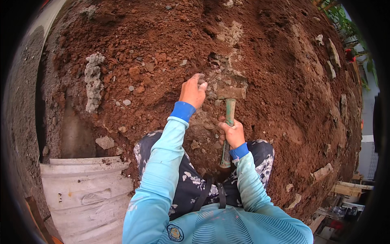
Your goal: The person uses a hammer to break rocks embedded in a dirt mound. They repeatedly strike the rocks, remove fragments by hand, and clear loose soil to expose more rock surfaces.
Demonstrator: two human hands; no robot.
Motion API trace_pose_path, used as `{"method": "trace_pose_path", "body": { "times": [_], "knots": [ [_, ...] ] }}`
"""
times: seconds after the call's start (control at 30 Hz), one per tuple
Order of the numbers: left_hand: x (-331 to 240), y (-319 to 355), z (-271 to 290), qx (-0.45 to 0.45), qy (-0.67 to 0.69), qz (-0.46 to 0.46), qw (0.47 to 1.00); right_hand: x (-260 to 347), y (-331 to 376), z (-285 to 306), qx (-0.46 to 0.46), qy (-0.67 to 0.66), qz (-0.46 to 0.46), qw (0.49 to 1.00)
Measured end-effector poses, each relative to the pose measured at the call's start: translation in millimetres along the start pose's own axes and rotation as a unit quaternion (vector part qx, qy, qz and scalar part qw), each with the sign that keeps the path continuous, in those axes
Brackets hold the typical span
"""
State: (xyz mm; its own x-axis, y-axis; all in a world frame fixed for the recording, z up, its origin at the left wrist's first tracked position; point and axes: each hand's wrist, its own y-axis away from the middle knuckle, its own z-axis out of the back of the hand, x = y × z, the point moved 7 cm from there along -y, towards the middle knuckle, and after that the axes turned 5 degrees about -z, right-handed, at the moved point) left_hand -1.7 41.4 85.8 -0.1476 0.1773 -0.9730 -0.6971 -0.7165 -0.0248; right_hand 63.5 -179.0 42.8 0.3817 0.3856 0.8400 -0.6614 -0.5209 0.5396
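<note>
My right hand (233, 133) is wrapped round the worn greenish handle of a short sledgehammer (230, 110). Its blocky, dirt-caked head lies at the far end of the handle, over broken stone in the soil. Up and to the left, my left hand (193, 92) hovers over the red-brown earth beside the hammer head, fingers curled in together. Whatever those fingers may pinch is hidden. Between and beyond the hands runs a strip of rubble (221, 75), grey-brown stone pieces set in the dirt.
A rough grey lump of concrete (94, 82) lies at the left. White corrugated sheets (85, 199) cover the lower left, next to a concrete wall (22, 101). Loose stones (105, 142) dot the soil. Planks (347, 189) and green plants (341, 18) are at the right edge.
</note>
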Motion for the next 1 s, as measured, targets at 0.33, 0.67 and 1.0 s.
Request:
{"method": "trace_pose_path", "body": {
  "times": [0.33, 0.67, 1.0],
  "knots": [
    [79.4, -44.6, -76.5, 0.008, -0.187, -0.011, 0.982, -26.6, 70.4, 43.9, -0.002, -0.048, -0.037, 0.998],
    [82.0, 65.1, -101.0, -0.01, -0.245, -0.22, 0.944, -55.3, 63.4, 62.8, -0.047, -0.059, 0.008, 0.997],
    [29.3, 113.9, -98.0, 0.024, -0.084, -0.091, 0.992, -55.0, 53.7, 51.4, -0.023, -0.067, -0.017, 0.997]
  ]
}}
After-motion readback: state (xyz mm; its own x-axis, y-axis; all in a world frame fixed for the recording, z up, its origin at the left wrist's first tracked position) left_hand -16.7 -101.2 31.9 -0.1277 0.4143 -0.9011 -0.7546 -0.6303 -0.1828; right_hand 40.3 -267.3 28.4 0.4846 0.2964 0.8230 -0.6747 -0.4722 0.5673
